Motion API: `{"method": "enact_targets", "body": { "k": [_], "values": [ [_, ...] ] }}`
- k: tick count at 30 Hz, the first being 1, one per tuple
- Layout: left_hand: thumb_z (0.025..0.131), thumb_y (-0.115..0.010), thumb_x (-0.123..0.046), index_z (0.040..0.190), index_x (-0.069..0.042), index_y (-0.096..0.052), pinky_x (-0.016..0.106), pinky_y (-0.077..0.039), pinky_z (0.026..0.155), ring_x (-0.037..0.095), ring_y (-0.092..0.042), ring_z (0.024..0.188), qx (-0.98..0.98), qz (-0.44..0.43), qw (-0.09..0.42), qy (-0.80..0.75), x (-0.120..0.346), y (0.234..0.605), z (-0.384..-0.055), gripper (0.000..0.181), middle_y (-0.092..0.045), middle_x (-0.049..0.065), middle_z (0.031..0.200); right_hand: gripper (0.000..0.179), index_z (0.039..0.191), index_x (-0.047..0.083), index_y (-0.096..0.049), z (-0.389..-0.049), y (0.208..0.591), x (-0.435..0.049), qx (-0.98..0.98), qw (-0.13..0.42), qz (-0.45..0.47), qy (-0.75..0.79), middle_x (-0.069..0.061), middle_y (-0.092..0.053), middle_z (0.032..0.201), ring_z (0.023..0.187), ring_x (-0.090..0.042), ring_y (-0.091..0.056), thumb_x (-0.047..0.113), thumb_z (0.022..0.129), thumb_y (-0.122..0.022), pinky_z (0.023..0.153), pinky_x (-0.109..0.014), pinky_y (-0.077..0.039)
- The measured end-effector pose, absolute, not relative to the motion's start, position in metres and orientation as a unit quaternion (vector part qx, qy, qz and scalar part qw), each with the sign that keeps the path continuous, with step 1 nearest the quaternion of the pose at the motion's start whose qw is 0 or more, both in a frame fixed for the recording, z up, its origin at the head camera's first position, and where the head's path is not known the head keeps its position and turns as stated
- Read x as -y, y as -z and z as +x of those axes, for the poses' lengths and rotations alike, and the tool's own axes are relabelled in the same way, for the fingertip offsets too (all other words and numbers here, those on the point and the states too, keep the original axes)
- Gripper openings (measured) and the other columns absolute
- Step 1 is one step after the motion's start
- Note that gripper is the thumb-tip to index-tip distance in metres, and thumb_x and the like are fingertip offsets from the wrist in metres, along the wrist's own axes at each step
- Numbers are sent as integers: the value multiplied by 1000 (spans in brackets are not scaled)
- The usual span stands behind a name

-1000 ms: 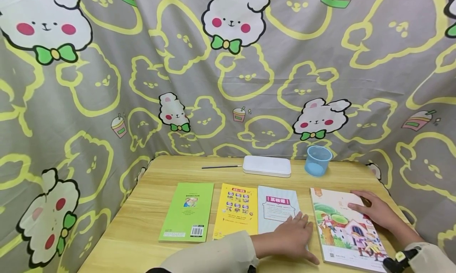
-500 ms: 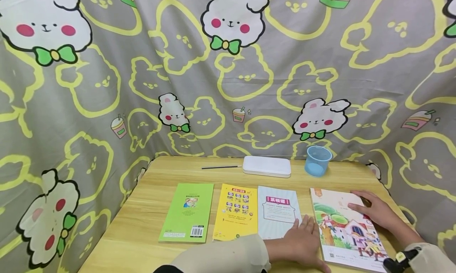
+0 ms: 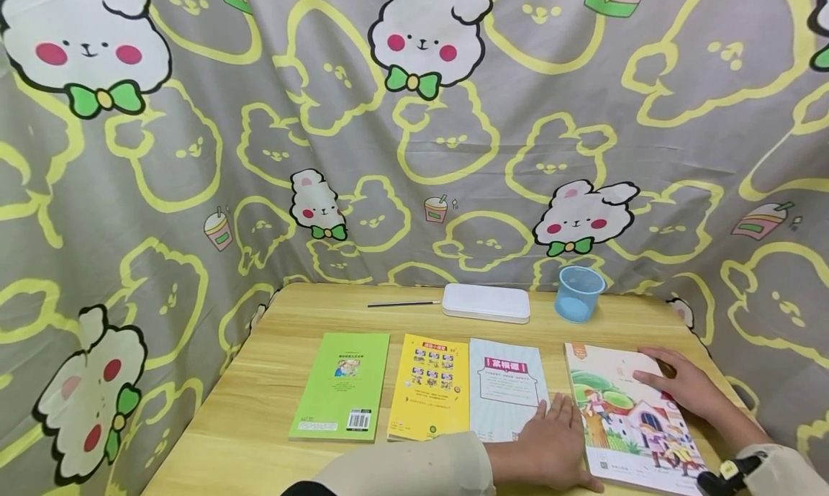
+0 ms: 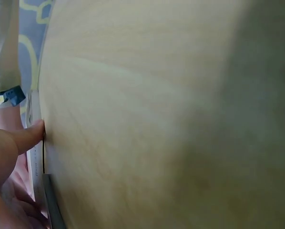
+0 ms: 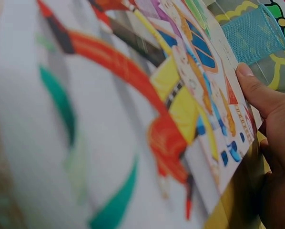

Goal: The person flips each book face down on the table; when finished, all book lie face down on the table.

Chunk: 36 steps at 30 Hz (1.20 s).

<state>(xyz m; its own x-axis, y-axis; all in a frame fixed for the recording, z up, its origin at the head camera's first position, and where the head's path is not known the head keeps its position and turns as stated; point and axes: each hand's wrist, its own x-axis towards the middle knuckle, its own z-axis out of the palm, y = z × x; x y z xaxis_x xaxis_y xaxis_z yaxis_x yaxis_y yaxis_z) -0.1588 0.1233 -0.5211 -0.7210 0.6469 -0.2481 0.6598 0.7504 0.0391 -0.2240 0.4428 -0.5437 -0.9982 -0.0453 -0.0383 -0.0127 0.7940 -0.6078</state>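
Observation:
A picture book (image 3: 622, 417), its white cover printed with children and green trees, lies flat at the right of the table. My right hand (image 3: 689, 384) grips its right edge; the thumb (image 5: 257, 88) rests on the cover and the fingers bend at the side. Along its left edge sits my left hand (image 3: 553, 442), fingers extended. In the left wrist view the left thumb (image 4: 30, 136) touches the book's side. The left hand also overlaps the lower right corner of a pale blue book (image 3: 508, 388).
Left of the blue book lie a yellow book (image 3: 430, 388) and a green book (image 3: 340, 384) with a barcode. Along the back of the wooden table (image 3: 259, 381) stand a thin dark brush (image 3: 401, 304), a white case (image 3: 486, 302) and a blue mesh cup (image 3: 578, 294). A patterned curtain (image 3: 388, 150) surrounds it.
My left hand has slid right, off most of the pale blue book and against the picture book's left edge. The right hand and the books have stayed put.

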Motion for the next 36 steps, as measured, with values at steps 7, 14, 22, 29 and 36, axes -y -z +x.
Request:
{"method": "enact_targets", "body": {
  "k": [7, 14, 22, 29, 36],
  "values": [
    [83, -58, -82, 164, -20, -25, 30, -23, 125, 9, -16, 156, -930, 349, 119, -7, -124, 523, -159, 108, -20, -4, 170, 83, 152, -10, -39, -224, 546, -443, -947, 17, -15, 320, -44, -29, 150, 135, -69, -24, 48, 99, -67, 98, -80, -29],
    [81, -68, -76, 163, -19, -30, 31, -26, 124, 8, -23, 154, -931, 338, 120, -64, -124, 520, -159, 107, -28, -6, 167, 83, 152, -10, -39, -223, 545, -442, -947, 16, -18, 321, -44, -30, 150, 134, -68, -26, 47, 99, -67, 97, -79, -30],
    [79, -80, -66, 162, -17, -34, 26, -31, 121, 8, -29, 152, -923, 325, 136, -152, -124, 516, -159, 107, -32, -2, 166, 81, 152, -10, -39, -223, 547, -443, -947, 13, -28, 321, -44, -31, 149, 134, -68, -27, 45, 100, -67, 96, -79, -31],
    [79, -86, -54, 161, -14, -35, 15, -40, 109, 8, -39, 145, -904, 316, 161, -240, -124, 510, -159, 105, -32, 2, 166, 81, 151, -11, -39, -223, 546, -445, -947, 14, -32, 320, -45, -30, 149, 134, -69, -26, 45, 100, -66, 96, -80, -30],
    [78, -91, -42, 160, -14, -38, 17, -37, 113, 8, -35, 149, -885, 300, 158, -320, -124, 510, -157, 101, -33, 3, 165, 76, 149, -12, -43, -224, 545, -445, -948, 11, -51, 314, -44, -34, 147, 132, -67, -30, 41, 100, -67, 95, -79, -32]
  ]
}}
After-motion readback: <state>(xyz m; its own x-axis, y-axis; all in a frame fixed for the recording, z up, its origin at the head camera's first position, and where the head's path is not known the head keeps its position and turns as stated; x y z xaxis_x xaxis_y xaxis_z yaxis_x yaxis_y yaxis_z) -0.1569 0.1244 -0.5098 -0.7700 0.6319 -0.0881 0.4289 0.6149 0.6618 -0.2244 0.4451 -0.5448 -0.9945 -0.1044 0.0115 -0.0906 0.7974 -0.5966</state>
